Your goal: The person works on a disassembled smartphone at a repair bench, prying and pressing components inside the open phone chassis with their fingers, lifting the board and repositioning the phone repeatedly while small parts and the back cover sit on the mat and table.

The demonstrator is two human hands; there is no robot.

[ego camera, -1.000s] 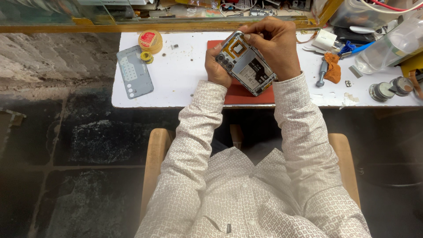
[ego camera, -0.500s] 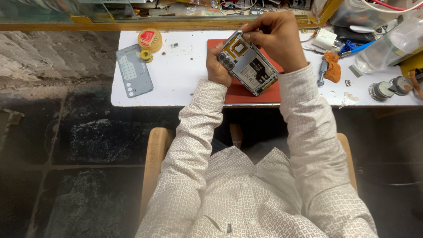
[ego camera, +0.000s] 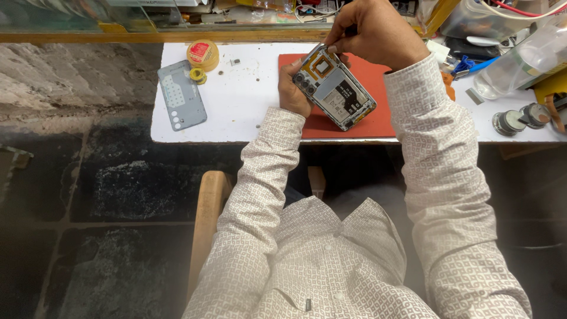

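Workbench: From my remote seat I see a white table; every place below is told against the red mat on it.
Red mat: A red work mat lies at the table's middle, near its front edge.
Opened phone: A smartphone with its back off, boards and copper-coloured coil exposed, is held tilted just above the mat's left half.
Back cover: A grey phone back cover lies flat, well left of the mat.
Left hand: My left hand is wrapped around the phone's left edge, fingers closed on it, at the mat's left border.
Right hand: My right hand is above the mat's far edge, fingertips pinched at the phone's top corner; what they pinch, I cannot tell.
Tape roll: A yellow tape roll stands left of the mat, beyond the cover.
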